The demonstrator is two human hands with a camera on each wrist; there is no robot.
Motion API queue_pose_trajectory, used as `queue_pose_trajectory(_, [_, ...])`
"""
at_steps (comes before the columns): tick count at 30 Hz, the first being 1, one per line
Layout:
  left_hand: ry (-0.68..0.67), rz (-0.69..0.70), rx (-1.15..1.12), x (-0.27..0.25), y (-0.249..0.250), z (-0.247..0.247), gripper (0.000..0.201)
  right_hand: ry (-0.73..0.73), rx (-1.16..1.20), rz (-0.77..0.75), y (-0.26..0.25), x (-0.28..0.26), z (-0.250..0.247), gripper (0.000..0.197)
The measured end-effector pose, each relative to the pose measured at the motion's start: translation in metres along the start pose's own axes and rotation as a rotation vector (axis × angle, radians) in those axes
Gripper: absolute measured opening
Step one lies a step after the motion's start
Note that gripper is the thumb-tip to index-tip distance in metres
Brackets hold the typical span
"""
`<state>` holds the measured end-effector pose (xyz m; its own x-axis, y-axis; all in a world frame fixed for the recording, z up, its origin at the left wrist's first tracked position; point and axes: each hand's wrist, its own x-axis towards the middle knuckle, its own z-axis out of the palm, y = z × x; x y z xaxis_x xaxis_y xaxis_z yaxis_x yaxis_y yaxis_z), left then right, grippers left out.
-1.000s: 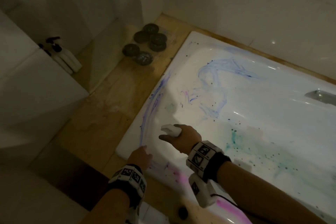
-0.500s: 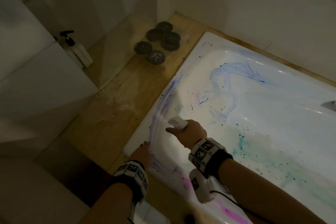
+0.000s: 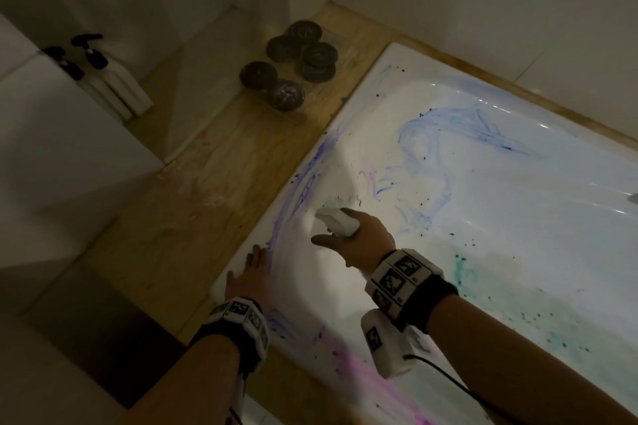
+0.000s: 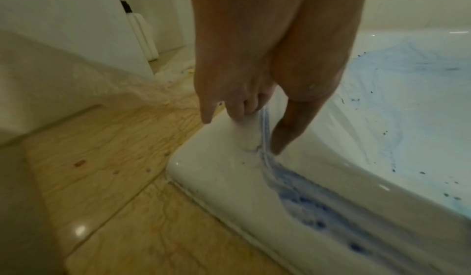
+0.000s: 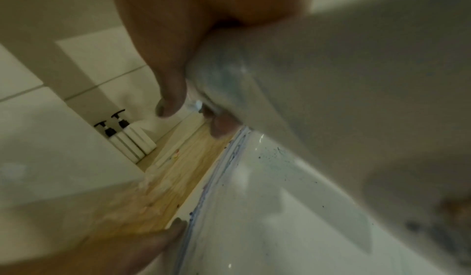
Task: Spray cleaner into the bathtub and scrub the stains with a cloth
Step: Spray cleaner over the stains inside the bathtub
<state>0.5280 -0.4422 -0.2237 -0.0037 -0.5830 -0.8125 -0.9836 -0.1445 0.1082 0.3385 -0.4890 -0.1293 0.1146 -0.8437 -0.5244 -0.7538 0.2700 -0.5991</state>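
- Bathtub (image 3: 518, 203) fills the right half of the head view, set in a wooden surround (image 3: 214, 190); its white inside is smeared with blue, purple and green stains and dark specks.
- Far left, two white pump bottles (image 3: 114, 86) stand against the tiled wall.
- Dark round discs (image 3: 293, 62) sit in a cluster on the wood near the tub's far corner.
- Left hand (image 3: 248, 276) rests on the tub's near rim beside a blue streak (image 4: 265, 130), fingers straight and close together, tips touching the enamel, holding nothing.
- Right hand (image 3: 359, 245) is over the tub's inner slope, fingers curled round a white spray bottle (image 3: 336, 222), its nozzle aimed toward the stained rim.
- No cloth can be made out in either hand.
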Motion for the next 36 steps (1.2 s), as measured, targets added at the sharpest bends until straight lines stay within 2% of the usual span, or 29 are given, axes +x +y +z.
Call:
queue_pose_trajectory(2, [-0.008,0.006,-0.005,0.003,-0.003,0.003,0.088,-0.026,0.013,-0.042,0.007,0.005,0.001,0.047])
queue_pose_trajectory(4, [-0.060,0.016,-0.011,0.006,-0.006,0.000,0.093,0.084,0.087,0.064,0.013,0.011,0.000,0.036])
queue_pose_trajectory(6, [-0.102,0.017,0.000,0.008,-0.006,-0.004,0.093,0.177,0.070,0.161,0.016,0.017,-0.004,0.038])
queue_pose_trajectory(8, [-0.125,0.012,0.017,0.009,-0.006,-0.006,0.087,0.210,0.105,0.184,0.019,0.023,-0.009,0.038])
queue_pose_trajectory(13, [-0.135,-0.014,0.061,0.014,-0.005,-0.010,0.083,0.116,0.256,0.041,0.024,0.037,-0.018,0.034])
queue_pose_trajectory(15, [-0.144,-0.016,0.060,0.015,-0.003,-0.012,0.083,0.144,0.198,0.021,0.026,0.045,-0.018,0.031])
queue_pose_trajectory(19, [-0.127,-0.031,0.079,0.012,0.000,-0.011,0.073,0.164,-0.001,0.025,0.029,0.060,-0.017,0.044])
queue_pose_trajectory(23, [-0.102,-0.057,0.119,0.010,0.002,-0.005,0.071,0.129,0.062,-0.047,0.035,0.070,-0.026,0.049])
queue_pose_trajectory(26, [-0.091,-0.065,0.138,0.012,0.004,-0.004,0.069,0.211,0.068,0.000,0.043,0.076,-0.035,0.033])
queue_pose_trajectory(29, [-0.056,-0.071,0.121,0.010,0.006,-0.004,0.068,0.261,0.029,0.017,0.051,0.082,-0.042,0.037])
queue_pose_trajectory(33, [-0.034,-0.084,0.131,0.009,0.010,-0.005,0.069,0.164,0.114,-0.052,0.059,0.089,-0.053,0.033])
queue_pose_trajectory(36, [-0.004,-0.097,0.122,0.010,0.010,-0.001,0.068,0.239,0.146,0.015,0.062,0.096,-0.059,0.036])
